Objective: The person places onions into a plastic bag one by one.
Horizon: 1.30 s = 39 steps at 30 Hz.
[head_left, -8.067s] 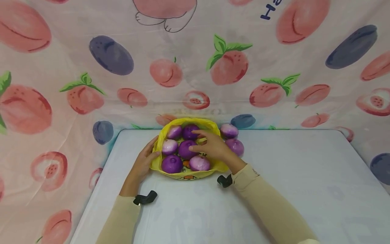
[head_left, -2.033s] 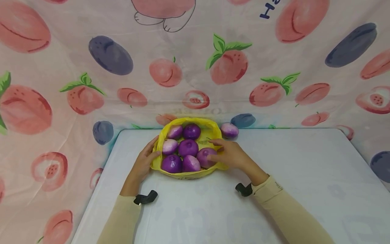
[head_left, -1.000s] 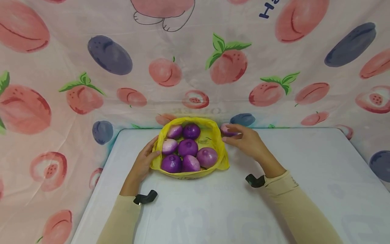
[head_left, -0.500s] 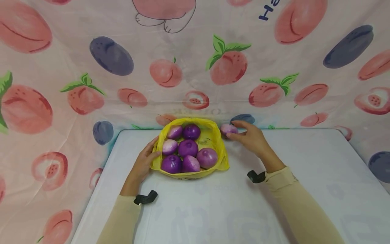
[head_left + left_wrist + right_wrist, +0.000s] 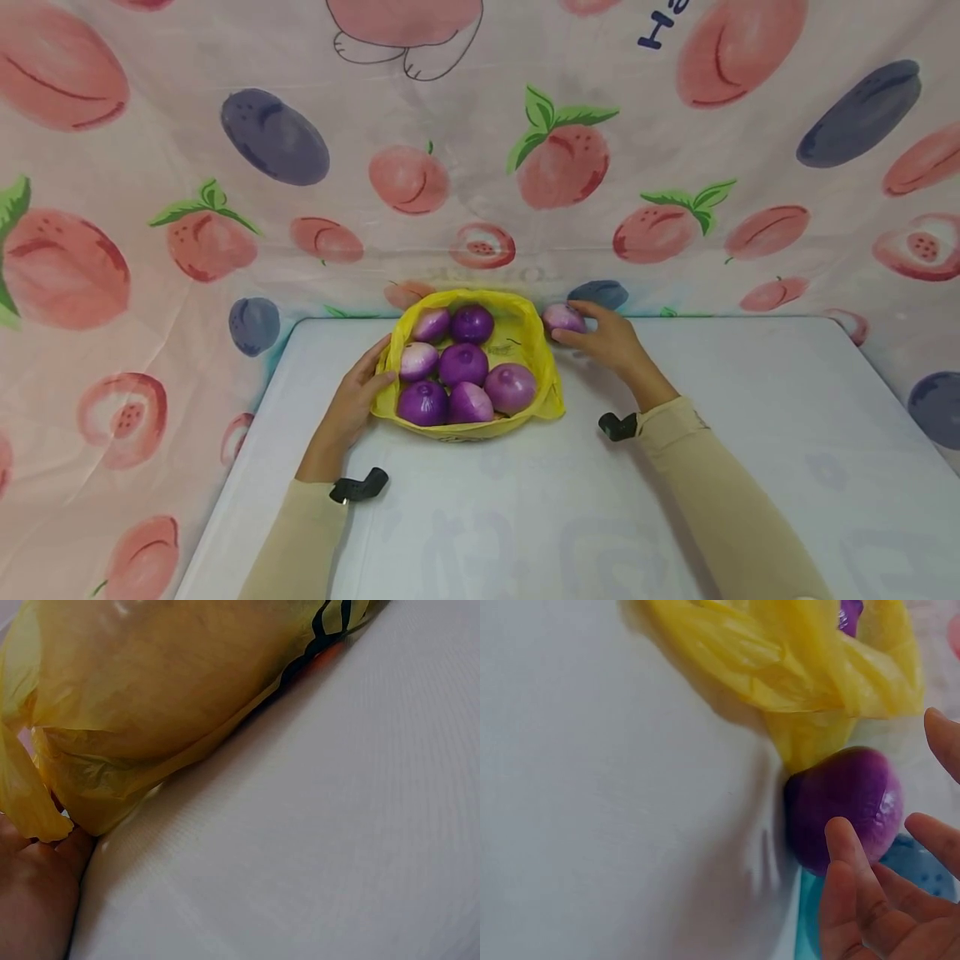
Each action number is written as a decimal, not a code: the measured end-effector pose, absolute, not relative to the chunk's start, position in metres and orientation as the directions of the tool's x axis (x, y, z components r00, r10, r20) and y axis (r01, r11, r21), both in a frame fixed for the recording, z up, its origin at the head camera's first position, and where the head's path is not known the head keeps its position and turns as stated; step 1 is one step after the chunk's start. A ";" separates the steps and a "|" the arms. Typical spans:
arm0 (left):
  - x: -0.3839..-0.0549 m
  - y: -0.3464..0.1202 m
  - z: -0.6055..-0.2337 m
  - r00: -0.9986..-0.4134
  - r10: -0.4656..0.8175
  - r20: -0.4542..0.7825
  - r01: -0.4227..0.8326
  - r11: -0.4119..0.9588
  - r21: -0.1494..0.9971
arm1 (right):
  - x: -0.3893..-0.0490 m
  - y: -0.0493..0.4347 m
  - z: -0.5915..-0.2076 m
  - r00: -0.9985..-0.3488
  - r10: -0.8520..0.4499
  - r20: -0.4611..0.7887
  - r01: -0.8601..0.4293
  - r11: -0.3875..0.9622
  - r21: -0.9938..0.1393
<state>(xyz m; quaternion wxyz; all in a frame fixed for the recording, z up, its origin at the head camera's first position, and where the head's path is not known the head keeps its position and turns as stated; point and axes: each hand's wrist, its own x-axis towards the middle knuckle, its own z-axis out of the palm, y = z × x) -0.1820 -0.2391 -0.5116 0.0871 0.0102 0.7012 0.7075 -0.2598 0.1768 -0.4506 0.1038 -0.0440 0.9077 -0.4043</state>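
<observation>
A yellow plastic bag (image 5: 551, 392) lies with its mouth spread, several purple onions (image 5: 462, 364) inside it. At its left side my left hand (image 5: 351, 404) holds the rim, thumb over the edge and fingers along the outside. In the left wrist view, the bag's side (image 5: 165, 682) fills the top and only part of the hand (image 5: 37, 892) shows. One pale purple onion (image 5: 561, 318) sits on the table outside the bag's right rim. My right hand (image 5: 611, 340) reaches around its right side. Spread fingers (image 5: 870, 907) are at that onion (image 5: 847, 802) in the right wrist view.
The white table (image 5: 480, 517) runs back to a fruit-printed cloth (image 5: 480, 167) hanging behind it. Both forearms wear beige sleeves, with a black camera mount (image 5: 360, 486) at each wrist.
After leaving a second outside onion in the bag, my right hand moved right to the last outside onion, then slightly left against it. My left hand has stayed at the bag.
</observation>
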 end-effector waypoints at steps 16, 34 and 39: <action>-0.184 -0.238 -0.513 -0.986 0.142 -0.088 -0.088 0.003 0.996 | -0.264 0.172 -0.469 -0.966 -0.127 -0.226 0.080 0.683 -0.726; -0.185 -0.239 -0.513 -0.986 0.139 -0.088 -0.091 -0.017 0.996 | -0.251 0.186 -0.470 -0.961 -0.134 -0.243 0.105 0.636 -0.765; -0.184 -0.240 -0.512 -0.985 0.144 -0.092 -0.095 -0.011 0.995 | -0.246 0.185 -0.465 -0.963 -0.109 -0.246 0.127 0.622 -0.773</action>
